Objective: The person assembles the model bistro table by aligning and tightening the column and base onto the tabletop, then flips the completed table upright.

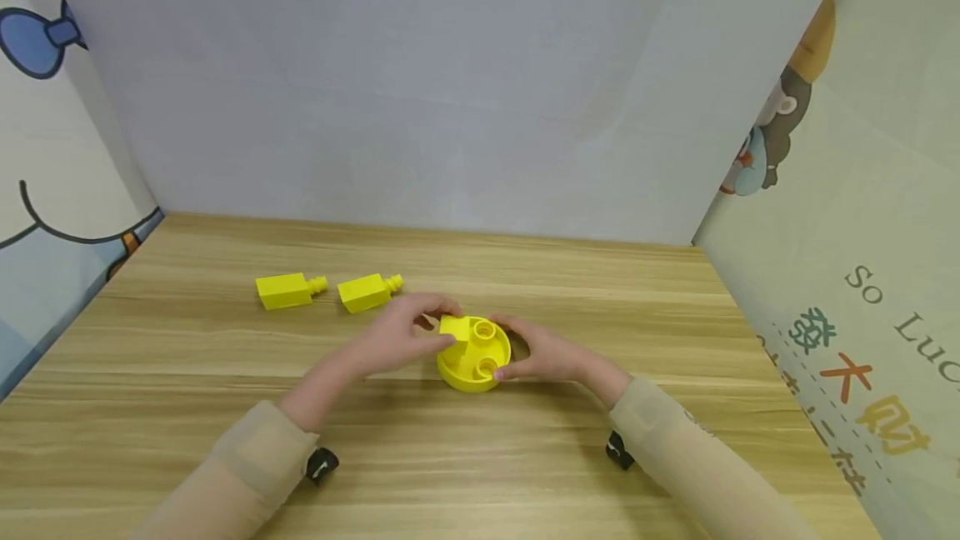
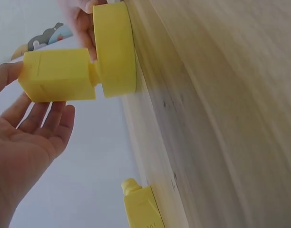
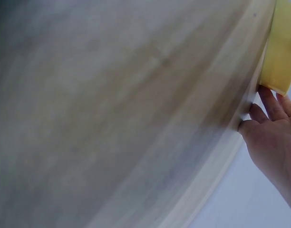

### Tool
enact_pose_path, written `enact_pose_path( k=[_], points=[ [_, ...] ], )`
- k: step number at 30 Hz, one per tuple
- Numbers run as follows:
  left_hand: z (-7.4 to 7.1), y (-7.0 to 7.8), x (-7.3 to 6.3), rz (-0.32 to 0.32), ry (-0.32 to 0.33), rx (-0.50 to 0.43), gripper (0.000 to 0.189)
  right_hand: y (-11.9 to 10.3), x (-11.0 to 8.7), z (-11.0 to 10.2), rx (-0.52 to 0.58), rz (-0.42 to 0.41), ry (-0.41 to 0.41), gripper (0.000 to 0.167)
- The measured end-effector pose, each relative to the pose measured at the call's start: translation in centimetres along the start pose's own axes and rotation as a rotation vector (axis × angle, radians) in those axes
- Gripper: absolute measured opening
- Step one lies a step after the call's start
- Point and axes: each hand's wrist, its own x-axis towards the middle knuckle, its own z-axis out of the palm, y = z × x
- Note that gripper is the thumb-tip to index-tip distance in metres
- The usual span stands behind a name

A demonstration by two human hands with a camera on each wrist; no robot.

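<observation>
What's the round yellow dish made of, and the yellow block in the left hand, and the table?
Round dish: probably hard plastic, smooth, one even yellow, with ring-shaped sockets that look moulded in.
Block: likely plastic too, with flat, smooth faces and neat edges.
Table: looks like wood, with streaky brown grain, though that could be a printed pattern.

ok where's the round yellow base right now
In the head view, the round yellow base sits on the wooden table, just below centre, between the left hand and the right hand.
</observation>
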Motion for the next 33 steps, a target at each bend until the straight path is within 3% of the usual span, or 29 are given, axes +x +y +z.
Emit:
enact_pose_path(
  k=[6,12,15,19,24,28,33],
  points=[
    [-0.5,-0.7,-0.4,0.087,-0.069,-0.034,0.033,0.1,0.0,0.0,-0.009,-0.008,0.004,0.087],
    [-0.5,-0.7,-0.6,0.079,-0.073,-0.029,0.035,0.2,0.0,0.0,-0.005,-0.004,0.004,0.088],
    [-0.2,-0.5,-0.6,0.045,-0.035,-0.010,0.043,0.2,0.1,0.1,-0.007,0.003,0.002,0.088],
    [0.5,0.1,-0.6,-0.055,0.080,0.033,0.058,0.2,0.1,0.1,-0.021,-0.003,0.003,0.088],
    [1.1,0.8,-0.4,-0.135,0.198,0.100,0.060,0.3,0.2,0.0,-0.023,-0.016,0.010,0.087],
    [1.3,1.0,-0.3,-0.133,0.212,0.143,0.055,0.4,0.3,0.0,-0.015,-0.022,0.007,0.087],
    [1.1,0.7,-0.2,-0.123,0.189,0.110,0.044,0.5,0.2,0.1,-0.010,-0.030,0.008,0.087]
  ],
)
